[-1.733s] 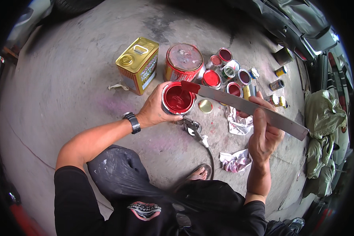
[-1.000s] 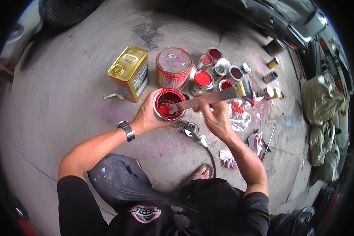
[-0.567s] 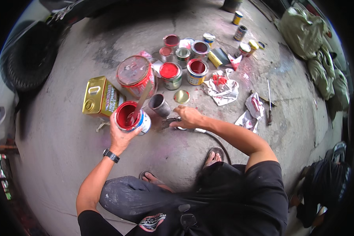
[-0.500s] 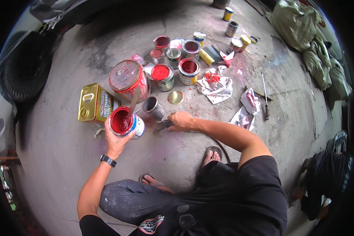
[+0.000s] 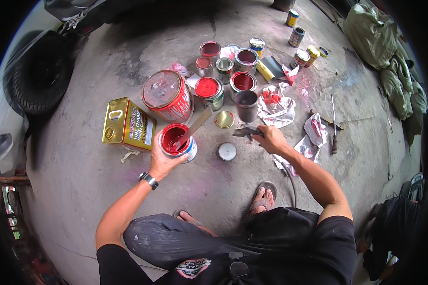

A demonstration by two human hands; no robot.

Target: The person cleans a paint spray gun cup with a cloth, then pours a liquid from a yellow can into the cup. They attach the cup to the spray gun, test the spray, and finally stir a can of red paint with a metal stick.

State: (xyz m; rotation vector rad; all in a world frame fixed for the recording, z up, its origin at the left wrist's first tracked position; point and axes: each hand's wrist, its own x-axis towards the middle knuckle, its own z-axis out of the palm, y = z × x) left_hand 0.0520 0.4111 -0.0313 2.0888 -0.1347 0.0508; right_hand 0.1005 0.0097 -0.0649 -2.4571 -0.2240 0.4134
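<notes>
My left hand [image 5: 162, 160] is wrapped round an open paint can [image 5: 191, 152] with red paint inside. A flat stirring stick [image 5: 197, 126] leans out of it to the upper right. In my right hand [image 5: 272, 140] is a spray gun [image 5: 246, 133], its dark grey cup [image 5: 247, 108] beyond the gun body. A hose [image 5: 291, 183] runs from under that hand toward my right foot. On the floor between my hands lies a round white-topped lid [image 5: 227, 151]. A gold can lid [image 5: 224, 119] rests just beyond it.
Left of the paint can stand a gold rectangular thinner tin [image 5: 128, 124] and a large red-streaked bucket [image 5: 168, 95]. Several open cans, such as one with bright red paint [image 5: 207, 88], cluster ahead. Stained rags [image 5: 277, 114] and a screwdriver [image 5: 334, 137] lie right; a tyre [image 5: 42, 71] is far left.
My right hand has moved right with the spray gun and its cup, and the white-topped lid now shows. The paint can stays in my left hand, its stick leaning further right.
</notes>
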